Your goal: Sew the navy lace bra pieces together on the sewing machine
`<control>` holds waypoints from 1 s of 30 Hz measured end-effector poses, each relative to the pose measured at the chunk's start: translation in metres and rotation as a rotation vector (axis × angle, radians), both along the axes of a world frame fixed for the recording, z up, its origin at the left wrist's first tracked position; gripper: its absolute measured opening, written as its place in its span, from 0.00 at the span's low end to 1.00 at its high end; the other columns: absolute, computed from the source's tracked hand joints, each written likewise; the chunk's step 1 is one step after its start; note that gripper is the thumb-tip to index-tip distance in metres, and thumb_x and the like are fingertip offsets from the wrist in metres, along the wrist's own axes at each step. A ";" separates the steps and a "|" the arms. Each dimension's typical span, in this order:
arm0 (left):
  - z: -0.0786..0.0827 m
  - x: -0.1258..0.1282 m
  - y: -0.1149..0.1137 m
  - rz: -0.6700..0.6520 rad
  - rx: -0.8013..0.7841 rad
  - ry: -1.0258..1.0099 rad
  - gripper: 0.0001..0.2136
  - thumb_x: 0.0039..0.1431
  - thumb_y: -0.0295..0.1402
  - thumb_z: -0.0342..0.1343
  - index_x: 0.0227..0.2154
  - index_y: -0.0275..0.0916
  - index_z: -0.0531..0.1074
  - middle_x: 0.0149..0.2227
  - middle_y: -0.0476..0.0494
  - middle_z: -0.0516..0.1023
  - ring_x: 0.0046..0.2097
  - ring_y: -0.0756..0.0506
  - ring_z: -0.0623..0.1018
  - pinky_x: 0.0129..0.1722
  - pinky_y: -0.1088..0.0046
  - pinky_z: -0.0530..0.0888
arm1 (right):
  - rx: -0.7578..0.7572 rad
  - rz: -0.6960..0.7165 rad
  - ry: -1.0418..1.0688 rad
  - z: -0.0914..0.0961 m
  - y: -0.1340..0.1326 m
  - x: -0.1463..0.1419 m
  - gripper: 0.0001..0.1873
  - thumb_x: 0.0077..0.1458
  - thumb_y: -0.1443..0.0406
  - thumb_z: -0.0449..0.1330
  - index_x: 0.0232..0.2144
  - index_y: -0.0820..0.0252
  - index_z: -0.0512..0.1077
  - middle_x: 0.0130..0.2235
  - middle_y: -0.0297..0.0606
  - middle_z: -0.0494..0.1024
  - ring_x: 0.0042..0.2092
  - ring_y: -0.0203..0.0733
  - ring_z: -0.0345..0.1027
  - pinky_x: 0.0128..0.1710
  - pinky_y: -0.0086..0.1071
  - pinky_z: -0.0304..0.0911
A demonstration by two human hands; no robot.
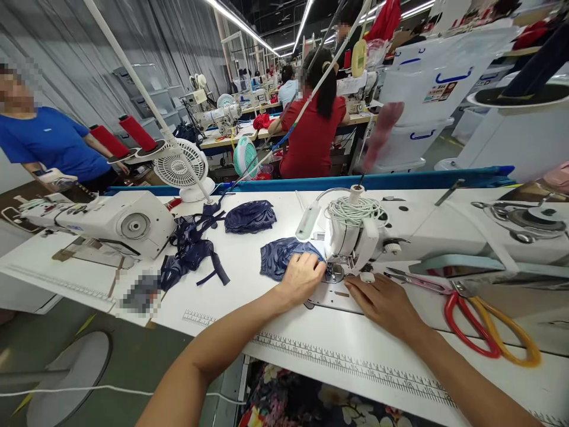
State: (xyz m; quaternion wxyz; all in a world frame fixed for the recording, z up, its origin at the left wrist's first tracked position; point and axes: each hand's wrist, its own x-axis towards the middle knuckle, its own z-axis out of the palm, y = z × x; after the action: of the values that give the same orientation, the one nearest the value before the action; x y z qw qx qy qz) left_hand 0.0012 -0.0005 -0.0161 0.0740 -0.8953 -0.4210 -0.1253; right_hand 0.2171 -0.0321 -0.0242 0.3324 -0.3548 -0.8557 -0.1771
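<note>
At the left a heap of navy lace pieces (193, 249) lies near one navy lace cup (249, 216) — whether sewn or waiting, I cannot tell. The navy lace piece (279, 256) in work lies with its edge at the presser foot (334, 271). The left hand (302, 277) presses flat on it, not clenched; the right hand (382, 299) rests open beside the foot, holding nothing — the seam seems hardly begun.

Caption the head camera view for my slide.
Left hand presses dark blue lace fabric at the needle of a white sewing machine; right hand rests near red and yellow scissors.
</note>
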 end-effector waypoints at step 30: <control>0.039 -0.051 -0.083 0.143 -0.457 -1.014 0.03 0.60 0.28 0.56 0.34 0.38 0.75 0.33 0.47 0.76 0.38 0.48 0.74 0.40 0.72 0.69 | -1.083 0.238 0.623 0.052 -0.032 -0.082 0.15 0.61 0.53 0.56 0.31 0.55 0.72 0.26 0.33 0.72 0.26 0.36 0.62 0.23 0.29 0.58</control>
State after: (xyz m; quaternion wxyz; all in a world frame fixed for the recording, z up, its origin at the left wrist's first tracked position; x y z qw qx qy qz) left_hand -0.0500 -0.0838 0.0231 -0.3250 -0.6856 -0.4801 -0.4403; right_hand 0.1350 -0.0646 0.0281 0.3567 -0.4100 -0.7206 0.4305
